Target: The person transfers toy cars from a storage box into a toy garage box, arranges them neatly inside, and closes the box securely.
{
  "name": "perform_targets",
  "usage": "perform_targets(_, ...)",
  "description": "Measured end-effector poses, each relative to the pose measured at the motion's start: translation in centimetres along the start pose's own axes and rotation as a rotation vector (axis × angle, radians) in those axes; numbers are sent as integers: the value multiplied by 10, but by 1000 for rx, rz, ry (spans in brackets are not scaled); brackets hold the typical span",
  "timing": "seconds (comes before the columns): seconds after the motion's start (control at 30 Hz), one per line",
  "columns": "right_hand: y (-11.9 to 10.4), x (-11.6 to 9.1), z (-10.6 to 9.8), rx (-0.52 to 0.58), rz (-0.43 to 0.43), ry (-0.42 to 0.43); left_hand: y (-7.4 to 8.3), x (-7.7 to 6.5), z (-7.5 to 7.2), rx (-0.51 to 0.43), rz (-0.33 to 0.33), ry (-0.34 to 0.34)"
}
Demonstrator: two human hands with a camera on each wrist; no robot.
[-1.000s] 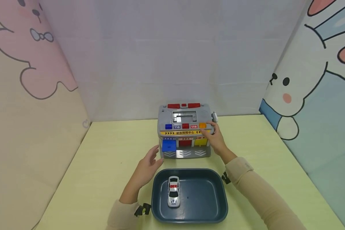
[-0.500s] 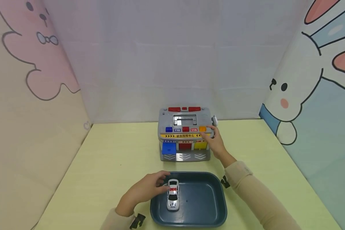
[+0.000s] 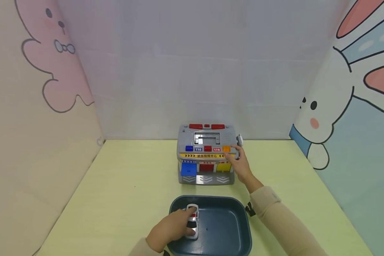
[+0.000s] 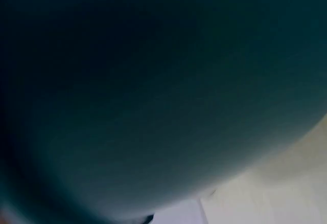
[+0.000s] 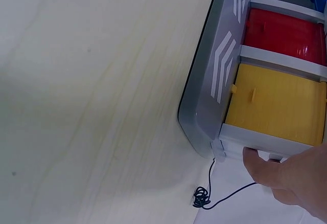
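A white toy police car (image 3: 192, 224) lies in the left part of a dark blue tray (image 3: 224, 227). Over it is my left hand (image 3: 172, 228), fingertips near its far end and thumb near its front, gripping it lengthwise. Behind the tray stands a grey toy emergency-station garage (image 3: 186, 138). Its blue door (image 3: 188, 169) sticks out open, while the red door (image 5: 286, 35) and yellow door (image 5: 276, 104) are closed. My right hand (image 3: 241, 165) holds the garage by its right front corner. In the left wrist view, a dark, blurred surface hides the hand and car.
A pale yellow table (image 3: 131, 199) bears the tray and garage. A white curtain-like wall (image 3: 147, 89) rises behind, with cartoon-printed panels at both sides. A thin coiled black cord (image 5: 201, 197) shows beside the garage.
My left hand has come down from beside the garage, past the tray's left rim, and onto the toy police car. The right hand stays on the garage. The head view has tilted upward slightly.
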State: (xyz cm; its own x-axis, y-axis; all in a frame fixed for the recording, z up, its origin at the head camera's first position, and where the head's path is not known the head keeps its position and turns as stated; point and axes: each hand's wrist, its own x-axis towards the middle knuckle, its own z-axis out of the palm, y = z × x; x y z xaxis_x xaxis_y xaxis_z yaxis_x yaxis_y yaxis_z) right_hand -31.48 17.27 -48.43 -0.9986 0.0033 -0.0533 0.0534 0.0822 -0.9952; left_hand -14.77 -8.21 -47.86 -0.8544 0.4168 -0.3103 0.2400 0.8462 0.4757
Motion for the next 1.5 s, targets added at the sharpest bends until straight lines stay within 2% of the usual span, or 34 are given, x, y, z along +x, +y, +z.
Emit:
perform_targets(0.17, 2, 3, -1, -9, -4, 0, 1, 6, 12, 81, -14, 77)
perform_targets(0.37, 4, 4, -2, -23, 2, 5, 3, 13, 17, 62, -71, 107)
perform_targets(0.6, 2, 5, -5, -28, -14, 22, 8, 19, 16, 125, -41, 158)
perform_targets(0.87, 1, 2, -11, -29, -15, 48, 14, 24, 15, -6, -94, 116)
perform_targets(1.1, 1, 1, -14, -21, -8, 43, 16, 22, 18, -26, -71, 92)
perform_targets(1.3, 0, -2, -16, -31, -7, 43, 20, 18, 21, -102, -76, 73)
perform_targets(1.5, -9, -6, -17, -14, 7, 41, 18, 16, 21, -146, -21, 74)
